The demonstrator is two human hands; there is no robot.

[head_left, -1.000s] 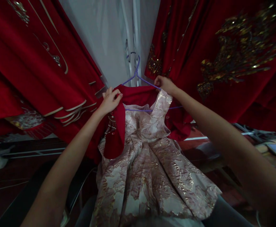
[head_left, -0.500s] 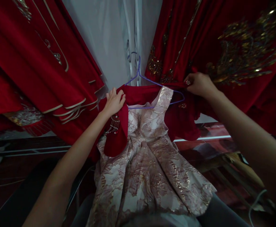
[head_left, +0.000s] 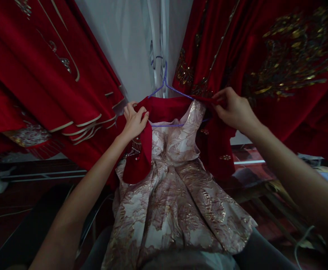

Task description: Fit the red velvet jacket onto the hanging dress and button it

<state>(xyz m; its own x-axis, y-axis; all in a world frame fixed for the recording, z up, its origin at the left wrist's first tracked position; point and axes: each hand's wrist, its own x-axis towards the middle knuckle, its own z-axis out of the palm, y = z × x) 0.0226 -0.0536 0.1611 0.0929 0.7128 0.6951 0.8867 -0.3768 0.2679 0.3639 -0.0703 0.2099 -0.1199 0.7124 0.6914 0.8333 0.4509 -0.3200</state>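
Observation:
A pale pink and gold brocade dress (head_left: 172, 202) hangs on a purple wire hanger (head_left: 164, 80) in front of me. Draped behind its neckline and over its left shoulder is a short red jacket (head_left: 137, 165) with beaded trim. My left hand (head_left: 135, 119) is closed on the jacket at that shoulder, fingers curled over the cloth. At the other side my right hand (head_left: 233, 108) pinches the jacket's upper edge by the hanger's right end. The jacket's right part hangs down beside the dress's bare strap.
Red garments with pale piping (head_left: 68, 86) hang at the left. More red garments with gold sequin embroidery (head_left: 296, 56) hang at the right. White curtain-like cloth (head_left: 119, 45) is behind the hanger. A wooden stool-like frame (head_left: 276, 213) stands low at the right.
My right hand has moved inward along the jacket's edge, bringing the cloth over the hanger's right end. My left hand keeps its grip at nearly the same spot.

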